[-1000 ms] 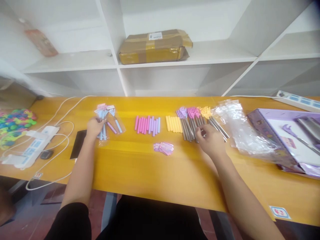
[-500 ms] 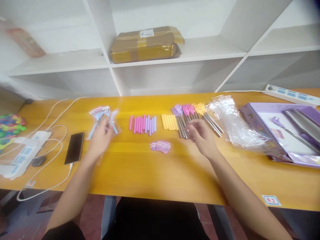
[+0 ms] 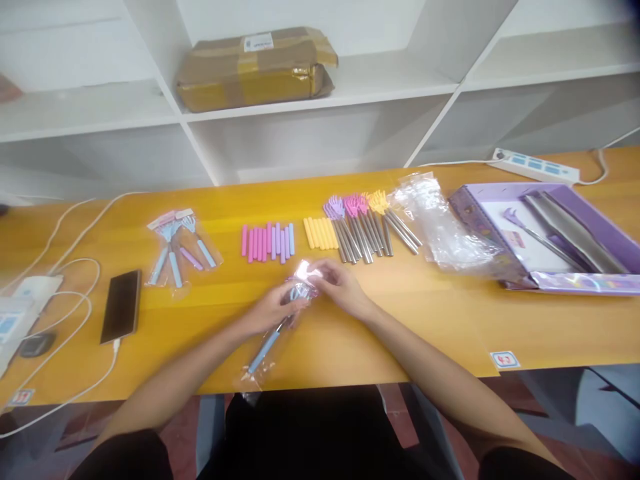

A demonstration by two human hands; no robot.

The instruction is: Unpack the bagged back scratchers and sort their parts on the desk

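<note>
My left hand (image 3: 277,307) is closed round a clear bag holding a blue-handled back scratcher (image 3: 264,352), which slants down toward the table's front edge. With fingers pinched, my right hand (image 3: 340,285) grips the bag's top end. Bagged back scratchers (image 3: 175,267) lie at the left. Behind my hands are pink tubes (image 3: 257,244), purple and blue tubes (image 3: 283,241), and yellow tubes (image 3: 321,233). Metal rods with purple, pink and yellow claw heads (image 3: 363,230) lie right of them. The small cards are not visible.
Clear plastic bags (image 3: 443,230) lie beside a purple box (image 3: 543,280) at the right. A phone (image 3: 121,307), cables and a power strip (image 3: 30,300) occupy the left. A taped carton (image 3: 255,70) sits on the white shelf (image 3: 380,79) behind.
My left hand has come from the bagged scratchers to the front middle with one bagged scratcher. My right hand has moved left from the rods to the bag. The view has shifted.
</note>
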